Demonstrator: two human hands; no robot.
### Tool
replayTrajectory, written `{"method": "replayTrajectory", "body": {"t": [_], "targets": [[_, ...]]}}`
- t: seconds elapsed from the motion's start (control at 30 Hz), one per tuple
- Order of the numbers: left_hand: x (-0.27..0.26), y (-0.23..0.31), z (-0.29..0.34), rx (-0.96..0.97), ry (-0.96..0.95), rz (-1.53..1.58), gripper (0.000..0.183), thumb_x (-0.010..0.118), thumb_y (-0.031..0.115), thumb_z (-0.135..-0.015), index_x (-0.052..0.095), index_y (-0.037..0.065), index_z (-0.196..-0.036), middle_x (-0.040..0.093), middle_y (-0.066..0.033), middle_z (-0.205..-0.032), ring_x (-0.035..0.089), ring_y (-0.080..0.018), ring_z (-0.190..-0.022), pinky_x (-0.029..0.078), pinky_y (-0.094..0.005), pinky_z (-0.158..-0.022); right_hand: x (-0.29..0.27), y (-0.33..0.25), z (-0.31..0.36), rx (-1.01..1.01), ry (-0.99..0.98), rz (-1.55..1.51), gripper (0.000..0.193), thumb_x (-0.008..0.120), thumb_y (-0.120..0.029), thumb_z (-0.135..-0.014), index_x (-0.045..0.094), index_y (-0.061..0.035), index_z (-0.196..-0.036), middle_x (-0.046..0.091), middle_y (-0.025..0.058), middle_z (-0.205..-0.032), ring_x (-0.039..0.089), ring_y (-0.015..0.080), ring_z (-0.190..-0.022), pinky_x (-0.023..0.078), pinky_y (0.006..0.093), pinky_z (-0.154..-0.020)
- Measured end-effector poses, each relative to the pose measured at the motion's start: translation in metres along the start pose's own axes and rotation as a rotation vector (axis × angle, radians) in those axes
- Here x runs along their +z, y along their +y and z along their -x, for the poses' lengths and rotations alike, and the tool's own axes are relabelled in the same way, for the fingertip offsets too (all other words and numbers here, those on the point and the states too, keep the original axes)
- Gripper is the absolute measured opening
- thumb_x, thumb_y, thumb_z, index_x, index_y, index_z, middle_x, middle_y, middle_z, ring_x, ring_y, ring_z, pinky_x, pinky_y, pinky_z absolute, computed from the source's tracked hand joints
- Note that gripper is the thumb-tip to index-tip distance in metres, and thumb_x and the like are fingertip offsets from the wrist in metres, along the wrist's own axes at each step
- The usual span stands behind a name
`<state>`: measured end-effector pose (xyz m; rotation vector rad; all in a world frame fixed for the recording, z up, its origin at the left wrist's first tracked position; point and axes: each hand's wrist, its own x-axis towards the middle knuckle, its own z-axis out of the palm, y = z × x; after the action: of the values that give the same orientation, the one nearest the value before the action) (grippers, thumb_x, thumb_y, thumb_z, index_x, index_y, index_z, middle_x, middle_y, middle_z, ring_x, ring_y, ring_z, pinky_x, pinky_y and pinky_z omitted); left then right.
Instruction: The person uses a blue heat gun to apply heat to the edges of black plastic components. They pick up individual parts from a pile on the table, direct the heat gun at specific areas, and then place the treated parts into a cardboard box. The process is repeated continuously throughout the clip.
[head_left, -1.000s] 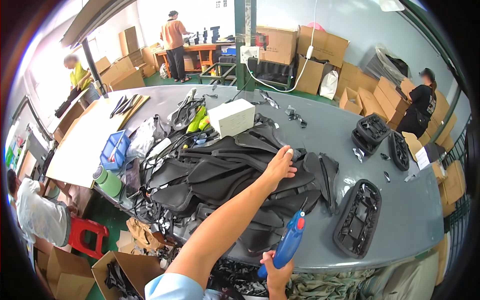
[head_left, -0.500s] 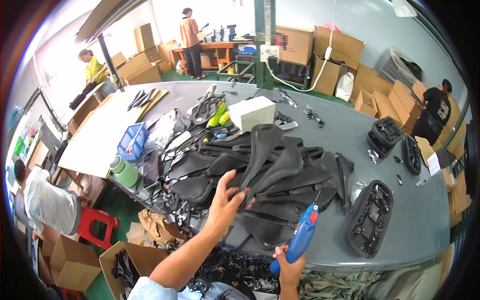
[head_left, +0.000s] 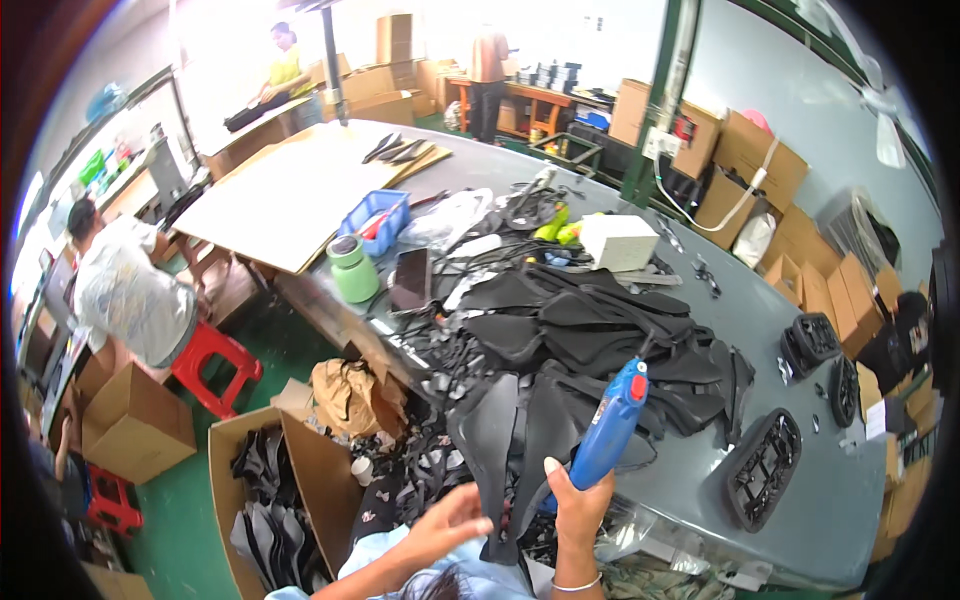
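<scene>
My right hand (head_left: 580, 515) is wrapped round a blue electric screwdriver (head_left: 608, 425) with a red button, its thin tip angled up and away. Close to my body, two long black molded pieces (head_left: 485, 435) stand side by side, narrow ends down between my hands. My left hand (head_left: 447, 525) is beside their lower ends, fingers apart; its fingertips are near or against the left piece. What supports the pieces is partly hidden. Beyond the screwdriver, a heap of similar black pieces (head_left: 600, 325) covers the table.
Black oblong trays (head_left: 765, 470) sit on the grey table (head_left: 690, 480) at right. A green bottle (head_left: 352, 270), phone (head_left: 411, 278), blue bin (head_left: 376, 222) and white box (head_left: 618, 243) stand farther back. An open carton (head_left: 320, 490) holds black pieces at lower left. People work around the room.
The view has swung left. My left hand has come from the heap toward my body, and black pieces have come with it. Its fingers have loosened. The screwdriver stays in my right hand.
</scene>
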<state>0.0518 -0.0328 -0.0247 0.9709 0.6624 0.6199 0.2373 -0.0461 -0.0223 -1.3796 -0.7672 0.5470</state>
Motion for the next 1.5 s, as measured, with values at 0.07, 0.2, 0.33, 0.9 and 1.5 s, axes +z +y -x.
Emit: {"method": "replayTrajectory", "body": {"t": [0.07,0.2,0.33,0.9,1.5], "targets": [[-0.005,0.020,0.002,0.072,0.160,0.184,0.043,0.054,0.023,-0.088,0.043,0.000,-0.122,0.055,-0.0131,-0.116,0.055,-0.0236,-0.106,0.044,-0.0373,-0.091,0.011,-0.024,0.012,0.052,-0.127,-0.071,0.049,0.074,-0.005,-0.068,0.050,0.0038,-0.111,0.053,0.0040,-0.097,0.050,0.0121,-0.085,0.042,0.0260,-0.080],[-0.022,0.054,0.029,0.128,0.047,0.530,0.049,0.042,0.040,-0.093,0.045,0.002,-0.124,0.054,-0.0171,-0.116,0.054,-0.0271,-0.107,0.043,-0.0403,-0.092,0.025,-0.047,0.028,0.074,-0.289,-0.085,0.044,0.073,-0.004,-0.067,0.051,0.0022,-0.105,0.051,0.0019,-0.094,0.049,0.0103,-0.085,0.042,0.0255,-0.078],[-0.034,0.051,0.055,0.287,-0.068,0.745,0.057,0.028,0.048,-0.095,0.042,0.002,-0.125,0.053,-0.0169,-0.116,0.055,-0.0271,-0.103,0.042,-0.0404,-0.093,0.043,-0.055,0.038,0.121,-0.275,-0.206,0.044,0.073,-0.005,-0.068,0.051,0.0024,-0.105,0.049,0.0010,-0.094,0.048,0.0100,-0.084,0.041,0.0240,-0.077],[-0.025,0.037,0.054,0.844,0.527,0.214,0.088,0.024,0.073,-0.081,0.030,0.003,-0.135,0.041,-0.0099,-0.132,0.041,-0.0200,-0.121,0.029,-0.0355,-0.103,0.053,-0.054,0.100,-0.396,-0.759,0.508,0.050,0.081,-0.034,-0.060,0.048,-0.0014,-0.078,0.055,0.0200,-0.063,0.056,0.0394,-0.059,0.044,0.0433,-0.052],[-0.054,0.015,0.049,0.921,0.502,-0.035,0.071,0.036,0.055,-0.090,0.028,0.001,-0.135,0.039,-0.0139,-0.130,0.041,-0.0222,-0.120,0.032,-0.0356,-0.100,0.070,-0.066,0.084,-0.469,-0.805,0.439,0.048,0.081,-0.034,-0.061,0.046,-0.0030,-0.076,0.052,0.0172,-0.058,0.055,0.0371,-0.054,0.043,0.0419,-0.050]]}}
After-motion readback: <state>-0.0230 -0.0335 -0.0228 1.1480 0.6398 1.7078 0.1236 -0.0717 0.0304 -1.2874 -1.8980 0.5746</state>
